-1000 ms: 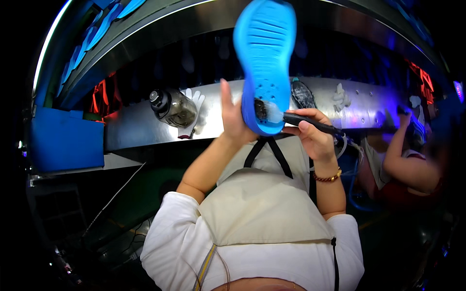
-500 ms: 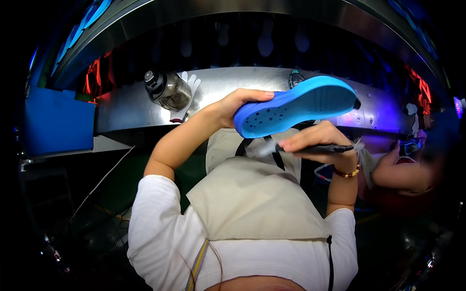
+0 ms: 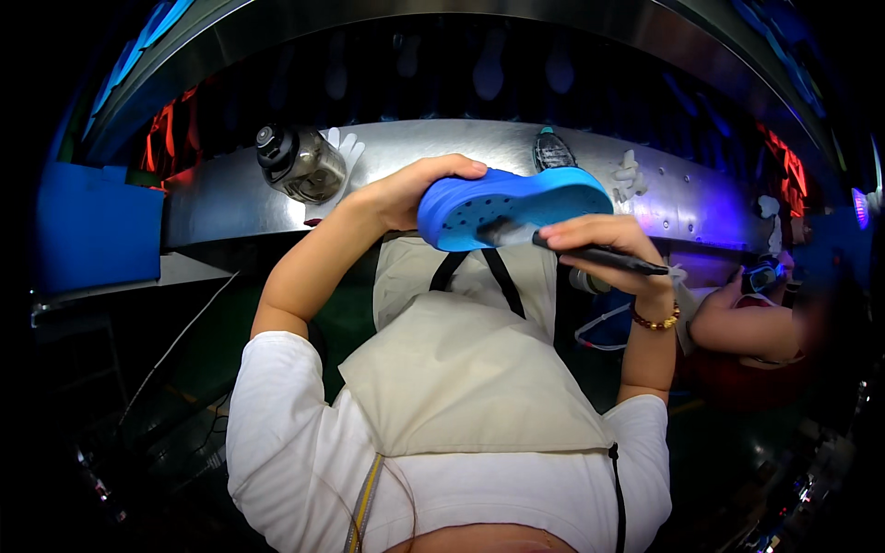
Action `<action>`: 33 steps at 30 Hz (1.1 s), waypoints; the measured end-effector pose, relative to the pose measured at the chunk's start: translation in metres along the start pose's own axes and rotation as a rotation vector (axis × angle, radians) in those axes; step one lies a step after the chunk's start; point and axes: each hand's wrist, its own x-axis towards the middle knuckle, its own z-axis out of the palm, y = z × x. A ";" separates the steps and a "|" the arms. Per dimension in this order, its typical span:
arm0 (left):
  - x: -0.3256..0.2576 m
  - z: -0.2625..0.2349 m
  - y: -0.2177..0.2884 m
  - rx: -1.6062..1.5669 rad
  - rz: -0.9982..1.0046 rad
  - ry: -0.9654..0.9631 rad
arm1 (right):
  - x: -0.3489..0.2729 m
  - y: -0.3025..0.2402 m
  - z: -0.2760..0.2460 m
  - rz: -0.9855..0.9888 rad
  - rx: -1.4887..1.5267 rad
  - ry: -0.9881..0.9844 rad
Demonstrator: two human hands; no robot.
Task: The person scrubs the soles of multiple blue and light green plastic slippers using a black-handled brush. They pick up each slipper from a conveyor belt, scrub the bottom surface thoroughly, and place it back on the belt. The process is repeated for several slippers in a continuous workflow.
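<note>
My left hand point(image 3: 419, 189) is closed on the heel end of a blue shoe sole point(image 3: 461, 201), lifted in front of the bench with its hollowed inside tilted toward me. Small dark holes dot that inside near the held end. In my right hand point(image 3: 613, 241) is a brush with a black handle point(image 3: 636, 264), gripped between thumb and fingers. Its pale bristles point(image 3: 518, 232), smeared by motion, lie against the sole's near inner edge. The sole's far end partly shows behind the right hand.
A metal bench point(image 3: 442, 138) runs across, carrying a large dark-lidded bottle point(image 3: 313, 175), a white glove point(image 3: 350, 147), a smaller clear bottle point(image 3: 553, 149) and a crumpled white thing point(image 3: 629, 175). Soles hang in the dark behind. A blue box point(image 3: 97, 226) stands left; a co-worker's arm point(image 3: 737, 324) is right.
The sole has come down and left, turning its inside more toward the brush. The brush has risen from below the sole to its inside. The view has shifted slightly.
</note>
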 end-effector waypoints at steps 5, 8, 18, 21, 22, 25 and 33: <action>-0.006 -0.015 -0.009 -0.080 0.021 0.232 | -0.013 -0.002 -0.004 0.073 0.086 -0.096; -0.007 -0.017 -0.008 -0.153 0.047 0.218 | -0.010 0.012 0.000 0.066 0.078 0.222; 0.026 -0.045 -0.032 -0.669 0.503 -0.191 | -0.001 -0.006 0.016 -0.141 0.147 0.355; 0.056 -0.017 -0.044 -0.621 0.506 -0.115 | 0.012 0.025 0.030 0.091 0.214 0.429; 0.061 -0.015 -0.048 -0.622 0.506 -0.121 | 0.014 0.034 0.030 0.137 0.160 0.428; 0.067 -0.009 -0.056 -0.601 0.476 -0.046 | 0.025 0.038 0.031 0.084 0.049 0.529; 0.055 -0.021 -0.046 -0.534 0.667 0.090 | 0.021 -0.009 0.058 -0.126 -0.283 0.114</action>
